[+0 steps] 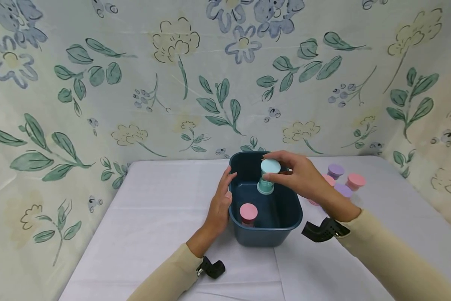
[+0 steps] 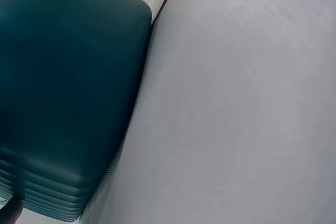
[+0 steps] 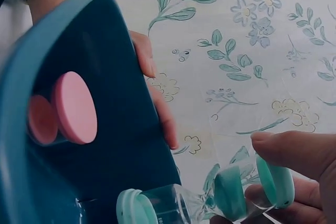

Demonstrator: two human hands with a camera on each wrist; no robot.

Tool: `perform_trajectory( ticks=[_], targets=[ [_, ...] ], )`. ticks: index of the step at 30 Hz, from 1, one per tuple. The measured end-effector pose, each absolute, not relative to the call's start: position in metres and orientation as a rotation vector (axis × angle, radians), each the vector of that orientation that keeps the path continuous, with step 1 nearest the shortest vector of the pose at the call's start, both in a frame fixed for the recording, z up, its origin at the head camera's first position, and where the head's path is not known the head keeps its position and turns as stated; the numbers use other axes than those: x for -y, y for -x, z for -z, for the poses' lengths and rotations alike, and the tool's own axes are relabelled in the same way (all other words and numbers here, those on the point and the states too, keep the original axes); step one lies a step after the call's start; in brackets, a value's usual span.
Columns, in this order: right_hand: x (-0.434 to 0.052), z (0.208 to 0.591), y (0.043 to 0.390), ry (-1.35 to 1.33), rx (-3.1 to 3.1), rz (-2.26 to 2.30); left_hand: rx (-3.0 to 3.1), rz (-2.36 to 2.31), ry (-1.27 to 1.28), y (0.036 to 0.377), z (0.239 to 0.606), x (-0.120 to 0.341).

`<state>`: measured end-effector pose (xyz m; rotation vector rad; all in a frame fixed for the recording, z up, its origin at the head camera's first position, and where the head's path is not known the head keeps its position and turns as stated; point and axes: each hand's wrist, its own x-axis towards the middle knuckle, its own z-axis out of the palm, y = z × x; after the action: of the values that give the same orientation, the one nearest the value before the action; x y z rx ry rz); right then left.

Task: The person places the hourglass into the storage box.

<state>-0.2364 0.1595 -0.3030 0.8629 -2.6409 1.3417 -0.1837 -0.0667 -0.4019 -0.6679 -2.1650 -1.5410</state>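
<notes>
My right hand (image 1: 295, 173) pinches a sand timer (image 1: 270, 166) with mint-green end caps by its upper cap, thumb on one side and fingers on the other. The timer stands upright inside a dark blue plastic bin (image 1: 265, 237). In the right wrist view, green sand shows in the clear glass bulb nearer the hand (image 3: 299, 171). A pink-capped sand timer (image 1: 248, 212) stands in the bin's near left corner. My left hand (image 1: 219, 207) rests along the bin's left side, its fairly straight fingers (image 3: 144, 53) at the rim.
Several pink and purple sand timers (image 1: 355, 181) stand on the white-covered table (image 1: 165, 209) right of the bin, partly hidden behind my right forearm. A floral cloth (image 1: 150, 83) hangs behind the table. Black wrist cameras (image 1: 325, 230) sit on both wrists.
</notes>
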Motion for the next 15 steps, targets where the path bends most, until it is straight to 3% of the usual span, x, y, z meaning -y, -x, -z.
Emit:
perform_trajectory(
  ticks=[7,15],
  targets=[
    [-0.153,0.312,0.241,-0.9,2.628,-1.42,2.152,1.539,0.679,0.185,0.402,0.067],
    [-0.147,0.319,0.242,-0.933,2.594,-1.474,2.147,1.509,0.684,0.206,0.433,0.07]
  ],
)
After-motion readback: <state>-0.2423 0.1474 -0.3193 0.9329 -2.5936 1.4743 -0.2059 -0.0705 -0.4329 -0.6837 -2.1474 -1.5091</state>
